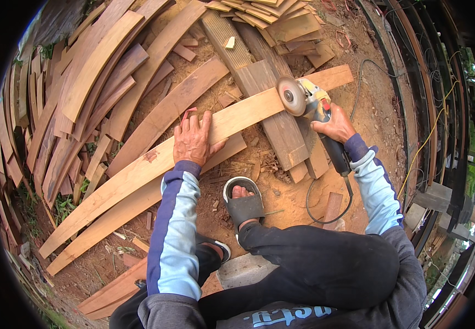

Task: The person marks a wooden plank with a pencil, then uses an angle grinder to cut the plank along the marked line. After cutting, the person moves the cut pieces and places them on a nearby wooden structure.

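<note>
A long pale wooden plank (248, 110) lies slantwise before me, from the lower left to the upper right. My left hand (191, 138) rests flat across it near the middle, fingers stretched out. My right hand (336, 125) is wrapped round the body of an angle grinder (321, 107). Its round disc (292, 95) stands at the plank's right part, over the face; whether it touches the wood I cannot tell. Under the plank a thick brown board (278, 137) crosses as a support. A second plank (155, 194) lies alongside, just nearer to me.
Piles of boards (92, 71) fill the left, with short offcuts (281, 22) stacked at the far middle. The grinder's black cord (310, 205) loops over the sandy ground on the right. My sandalled foot (244, 203) and a concrete block (244, 271) are close to me.
</note>
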`<state>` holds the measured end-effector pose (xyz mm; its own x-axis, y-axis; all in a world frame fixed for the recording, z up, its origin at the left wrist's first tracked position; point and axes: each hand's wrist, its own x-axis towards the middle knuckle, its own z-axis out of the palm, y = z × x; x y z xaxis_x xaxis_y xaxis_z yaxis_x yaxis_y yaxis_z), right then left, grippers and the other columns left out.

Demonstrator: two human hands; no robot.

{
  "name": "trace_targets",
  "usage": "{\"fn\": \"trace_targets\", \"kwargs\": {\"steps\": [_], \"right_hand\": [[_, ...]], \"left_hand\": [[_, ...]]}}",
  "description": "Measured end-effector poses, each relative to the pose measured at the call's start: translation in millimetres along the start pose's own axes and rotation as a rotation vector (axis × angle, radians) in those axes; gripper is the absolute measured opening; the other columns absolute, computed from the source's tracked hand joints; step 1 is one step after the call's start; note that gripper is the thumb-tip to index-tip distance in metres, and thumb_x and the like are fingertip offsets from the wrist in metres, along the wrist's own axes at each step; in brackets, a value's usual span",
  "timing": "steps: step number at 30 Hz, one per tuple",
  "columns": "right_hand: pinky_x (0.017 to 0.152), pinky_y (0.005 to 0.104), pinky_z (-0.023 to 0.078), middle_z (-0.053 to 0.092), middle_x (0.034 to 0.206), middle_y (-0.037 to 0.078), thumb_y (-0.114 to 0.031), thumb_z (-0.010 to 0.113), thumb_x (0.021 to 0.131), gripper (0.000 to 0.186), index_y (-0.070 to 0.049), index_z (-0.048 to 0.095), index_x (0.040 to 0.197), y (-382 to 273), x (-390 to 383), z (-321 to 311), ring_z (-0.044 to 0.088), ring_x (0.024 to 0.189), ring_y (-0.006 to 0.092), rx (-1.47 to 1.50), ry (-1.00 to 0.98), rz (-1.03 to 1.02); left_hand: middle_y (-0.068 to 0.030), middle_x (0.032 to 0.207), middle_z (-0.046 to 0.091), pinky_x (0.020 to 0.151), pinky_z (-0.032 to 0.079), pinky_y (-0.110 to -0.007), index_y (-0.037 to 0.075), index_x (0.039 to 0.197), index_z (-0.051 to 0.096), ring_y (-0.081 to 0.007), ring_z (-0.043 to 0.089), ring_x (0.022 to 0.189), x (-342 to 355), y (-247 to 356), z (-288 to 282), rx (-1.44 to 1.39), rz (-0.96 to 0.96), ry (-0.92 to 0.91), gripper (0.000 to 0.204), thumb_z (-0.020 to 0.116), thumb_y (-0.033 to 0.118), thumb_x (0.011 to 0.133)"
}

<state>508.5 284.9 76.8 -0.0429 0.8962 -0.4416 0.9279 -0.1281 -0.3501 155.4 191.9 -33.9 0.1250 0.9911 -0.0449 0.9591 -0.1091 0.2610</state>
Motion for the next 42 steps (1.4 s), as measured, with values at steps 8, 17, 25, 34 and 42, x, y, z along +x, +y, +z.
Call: {"fn": "trace_targets", "kwargs": {"steps": [8,17,25,34,42], "right_hand": [[0.075,0.0406,0.052,0.066,0.087,0.027,-0.032,0.077,0.063,0.056,0.012,0.059,0.092,-2.4,2.4,-0.5,0.066,0.081,0.0339,0.007,0.019,-0.02],[0.075,0.0409,0.052,0.065,0.088,0.028,-0.033,0.077,0.063,0.057,0.013,0.058,0.093,-5.8,2.4,-2.2,0.067,0.082,0.034,-0.027,0.006,-0.008],[0.076,0.0412,0.052,0.065,0.088,0.028,-0.033,0.077,0.064,0.057,0.012,0.058,0.093,3.9,-1.2,2.0,0.067,0.083,0.0339,-0.03,0.011,-0.017],[0.076,0.0411,0.052,0.065,0.088,0.028,-0.031,0.077,0.063,0.056,0.013,0.058,0.093,-6.4,-0.9,-0.3,0.067,0.082,0.0339,-0.008,0.01,0.003],[0.078,0.0411,0.052,0.065,0.092,0.029,-0.032,0.076,0.064,0.061,0.014,0.058,0.098,-6.0,2.7,-1.7,0.067,0.086,0.0347,-0.029,0.0,0.002]], "left_hand": [[-0.0098,0.11,0.056,0.085,0.042,-0.043,0.014,0.133,0.047,-0.0275,0.053,0.103,-0.5,-0.1,0.5,0.017,0.013,0.039,0.083,0.078,0.055,0.068],[-0.0117,0.112,0.056,0.085,0.042,-0.043,0.014,0.133,0.047,-0.0284,0.054,0.105,-0.2,0.2,0.0,0.015,0.009,0.026,0.081,0.077,0.054,0.069],[-0.0126,0.114,0.055,0.085,0.042,-0.044,0.013,0.134,0.047,-0.0287,0.054,0.106,0.6,0.8,-1.7,-0.001,0.001,-0.004,0.082,0.078,0.054,0.069],[-0.0122,0.116,0.055,0.087,0.042,-0.044,0.014,0.134,0.047,-0.0285,0.054,0.107,0.3,0.3,0.2,0.011,0.0,0.003,0.083,0.078,0.055,0.068],[-0.0113,0.112,0.055,0.087,0.042,-0.043,0.015,0.133,0.047,-0.0281,0.053,0.105,0.2,0.6,1.3,0.011,-0.001,0.005,0.083,0.078,0.056,0.068]]}}
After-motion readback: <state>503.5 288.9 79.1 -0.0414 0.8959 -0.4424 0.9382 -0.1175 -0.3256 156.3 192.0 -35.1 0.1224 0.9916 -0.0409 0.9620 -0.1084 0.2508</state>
